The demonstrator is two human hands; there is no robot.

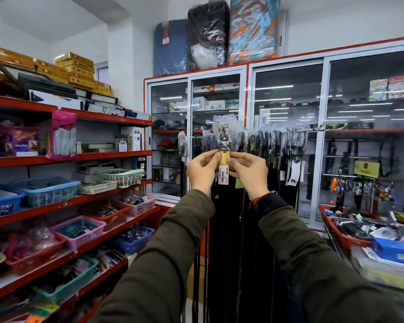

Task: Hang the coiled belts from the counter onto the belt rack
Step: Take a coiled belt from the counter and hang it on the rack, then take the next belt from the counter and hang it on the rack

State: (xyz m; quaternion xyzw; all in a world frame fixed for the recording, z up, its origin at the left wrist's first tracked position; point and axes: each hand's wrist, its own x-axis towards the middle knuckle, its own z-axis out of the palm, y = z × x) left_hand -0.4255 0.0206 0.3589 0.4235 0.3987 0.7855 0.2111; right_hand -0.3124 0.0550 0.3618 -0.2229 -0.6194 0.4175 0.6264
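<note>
I hold a belt (224, 141) up at chest height in front of the belt rack (310, 130). Its buckle end sits in a clear plastic sleeve, and a yellow price tag hangs just below the buckle. My left hand (202, 170) pinches the belt from the left at the tag. My right hand (248, 171) pinches it from the right at the same height. The black strap drops straight down between my forearms. Several black belts in plastic sleeves hang on the rack's horizontal metal bar behind and to the right of the held one.
Red shelves (98, 157) with plastic baskets fill the left side. Glass-door cabinets (287, 141) stand behind the rack. A red basket (345, 238) of packaged goods and a blue box (393, 250) sit on the counter at the right.
</note>
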